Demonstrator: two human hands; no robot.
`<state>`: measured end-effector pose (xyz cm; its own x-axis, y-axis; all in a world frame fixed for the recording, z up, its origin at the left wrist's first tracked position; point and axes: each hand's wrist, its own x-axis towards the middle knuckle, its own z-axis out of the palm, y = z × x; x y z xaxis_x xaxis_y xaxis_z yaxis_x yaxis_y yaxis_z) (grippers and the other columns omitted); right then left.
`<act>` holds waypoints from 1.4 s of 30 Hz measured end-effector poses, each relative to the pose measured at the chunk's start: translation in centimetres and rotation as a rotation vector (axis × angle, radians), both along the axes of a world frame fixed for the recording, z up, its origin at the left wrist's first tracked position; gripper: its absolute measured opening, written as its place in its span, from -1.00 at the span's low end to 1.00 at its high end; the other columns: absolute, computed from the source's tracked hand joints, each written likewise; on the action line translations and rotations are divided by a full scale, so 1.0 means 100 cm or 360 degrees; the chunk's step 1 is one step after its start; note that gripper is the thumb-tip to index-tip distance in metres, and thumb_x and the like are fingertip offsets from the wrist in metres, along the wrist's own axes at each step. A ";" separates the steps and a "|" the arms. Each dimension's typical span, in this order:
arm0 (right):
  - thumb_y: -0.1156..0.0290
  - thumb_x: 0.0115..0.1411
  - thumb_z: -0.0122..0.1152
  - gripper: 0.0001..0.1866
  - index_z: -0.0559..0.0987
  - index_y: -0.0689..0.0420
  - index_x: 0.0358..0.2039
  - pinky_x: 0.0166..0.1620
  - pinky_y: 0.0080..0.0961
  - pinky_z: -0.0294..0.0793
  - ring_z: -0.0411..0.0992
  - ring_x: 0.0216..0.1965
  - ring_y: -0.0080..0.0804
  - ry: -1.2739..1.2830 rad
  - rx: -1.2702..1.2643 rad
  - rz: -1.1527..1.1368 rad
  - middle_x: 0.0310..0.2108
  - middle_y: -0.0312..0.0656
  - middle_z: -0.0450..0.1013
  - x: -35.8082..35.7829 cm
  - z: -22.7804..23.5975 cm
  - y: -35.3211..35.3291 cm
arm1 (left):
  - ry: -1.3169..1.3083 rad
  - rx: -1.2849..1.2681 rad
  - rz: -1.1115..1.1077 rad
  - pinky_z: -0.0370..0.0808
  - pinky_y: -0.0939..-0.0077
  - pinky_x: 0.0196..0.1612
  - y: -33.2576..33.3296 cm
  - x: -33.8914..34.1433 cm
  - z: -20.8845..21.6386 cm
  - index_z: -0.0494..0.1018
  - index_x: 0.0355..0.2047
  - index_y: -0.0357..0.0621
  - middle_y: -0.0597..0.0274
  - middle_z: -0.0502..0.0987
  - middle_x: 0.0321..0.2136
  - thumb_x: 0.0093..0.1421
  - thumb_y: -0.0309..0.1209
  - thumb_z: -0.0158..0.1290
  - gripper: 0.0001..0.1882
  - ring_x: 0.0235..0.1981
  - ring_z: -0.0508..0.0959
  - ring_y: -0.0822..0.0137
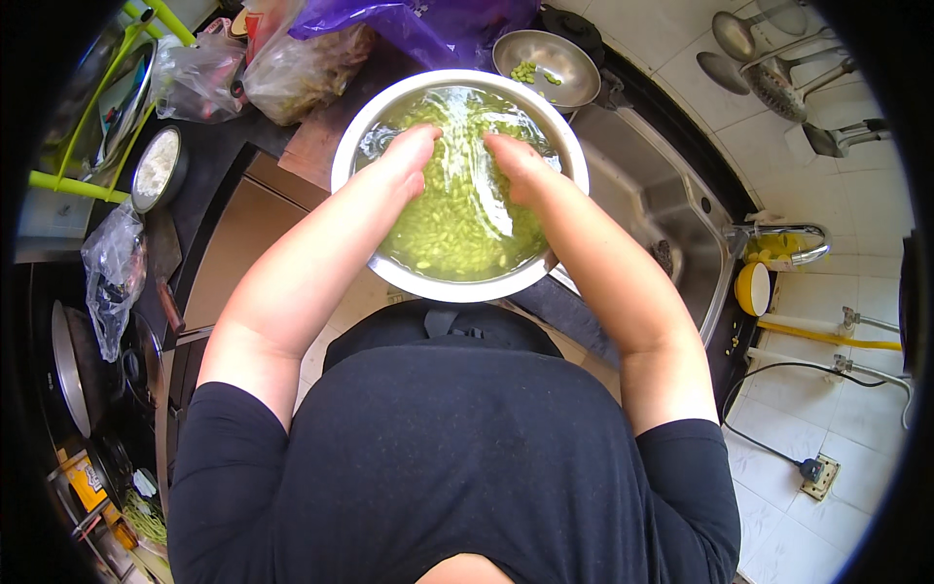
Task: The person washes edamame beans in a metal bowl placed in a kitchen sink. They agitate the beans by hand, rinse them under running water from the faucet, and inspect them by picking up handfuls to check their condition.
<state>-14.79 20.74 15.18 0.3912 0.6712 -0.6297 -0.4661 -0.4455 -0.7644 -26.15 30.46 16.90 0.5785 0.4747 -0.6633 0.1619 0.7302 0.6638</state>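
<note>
Both hands plunged into a steel bowl of green beans in water.

The large steel bowl (459,288) sits at the worktop's (219,175) edge beside the sink (671,209), filled with water and green beans (457,229). The left hand (409,151) and right hand (511,161) dip in from the near rim, side by side, fingers underwater, so their grip cannot be told. A smaller steel bowl (559,54) behind holds a few beans.

Two round steel bowls: one large water-filled steel bowl (460,290) of green beans (too many to count), one small steel bowl (545,60) at the bench's far edge. Three hanging metal ladles (769,58). Two bare hands (409,151).
</note>
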 end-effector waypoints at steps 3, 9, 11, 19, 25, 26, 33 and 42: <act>0.21 0.19 -0.14 -0.61 0.33 0.15 -0.04 -0.03 -0.19 0.26 0.28 -0.03 -0.20 0.0258 0.0058 -0.0083 -0.05 -0.04 0.31 -0.004 -0.010 0.007 | -0.0074 -0.0184 -0.0002 0.42 0.14 -0.17 -0.001 0.001 0.001 0.28 -0.06 -0.17 0.05 0.41 -0.16 0.21 -0.32 -0.28 -0.67 -0.17 0.45 0.15; 0.25 0.19 -0.13 -0.69 0.40 0.18 -0.18 -0.18 -0.29 0.44 0.44 -0.27 -0.31 0.0692 0.0201 -0.0236 -0.28 -0.14 0.44 -0.015 0.022 -0.002 | -0.0337 -0.0334 0.0067 0.49 0.15 -0.23 -0.010 -0.007 0.001 0.27 -0.11 -0.20 0.02 0.45 -0.25 0.22 -0.32 -0.23 -0.70 -0.26 0.51 0.16; 0.18 0.17 -0.11 -0.70 0.42 0.11 -0.22 -0.37 -0.33 0.47 0.45 -0.35 -0.36 0.0621 0.0205 -0.0149 -0.32 -0.19 0.45 -0.016 0.036 -0.011 | -0.0284 -0.0250 0.0071 0.49 0.40 -0.41 -0.015 -0.015 0.011 0.33 -0.17 -0.13 0.18 0.48 -0.30 0.19 -0.25 -0.12 -0.72 -0.35 0.51 0.30; 0.17 0.05 0.16 -0.74 0.43 0.03 -0.31 -0.71 -0.67 0.25 0.41 -0.53 -0.49 0.0636 0.0434 -0.0168 -0.45 -0.28 0.44 -0.030 0.038 -0.027 | -0.0352 0.0008 0.0186 0.23 0.74 -0.70 -0.035 -0.029 0.023 0.33 -0.27 0.00 0.36 0.45 -0.44 0.16 -0.20 -0.05 -0.79 -0.52 0.44 0.52; 0.13 0.16 -0.09 -0.74 0.41 0.05 -0.33 -0.61 -0.53 0.40 0.43 -0.40 -0.37 0.0746 0.0430 -0.0460 -0.36 -0.20 0.43 -0.033 0.048 -0.035 | -0.0519 -0.0193 0.0299 0.41 0.52 -0.50 -0.034 -0.029 0.021 0.34 -0.25 -0.15 0.21 0.47 -0.40 0.22 -0.21 -0.24 -0.71 -0.42 0.48 0.36; 0.18 0.16 -0.13 -0.75 0.41 0.07 -0.32 -0.48 -0.42 0.48 0.42 -0.32 -0.30 0.0731 0.0435 -0.0500 -0.31 -0.17 0.42 -0.033 0.048 -0.035 | -0.0543 -0.0265 0.0309 0.41 0.47 -0.43 -0.032 -0.031 0.020 0.36 -0.26 -0.15 0.18 0.47 -0.39 0.22 -0.22 -0.26 -0.70 -0.39 0.47 0.33; 0.25 0.13 -0.23 -0.62 0.38 0.23 -0.15 -0.15 -0.07 0.41 0.33 -0.11 -0.14 0.0974 0.0716 -0.0554 -0.12 -0.03 0.33 -0.020 0.050 -0.044 | -0.0912 -0.0679 0.0231 0.25 0.17 0.07 -0.021 -0.040 0.027 0.37 -0.16 -0.25 -0.03 0.40 -0.12 0.18 -0.29 -0.41 -0.58 -0.07 0.39 0.09; 0.29 0.07 -0.23 -0.51 0.29 0.29 -0.01 0.04 -0.04 0.23 0.28 -0.02 -0.03 0.1046 0.0904 -0.0342 -0.01 0.11 0.25 -0.015 0.064 -0.056 | -0.1285 -0.0824 0.0115 0.15 0.18 0.14 -0.009 -0.046 0.025 0.21 0.04 -0.24 -0.05 0.24 0.05 0.18 -0.36 -0.39 -0.56 0.07 0.26 0.07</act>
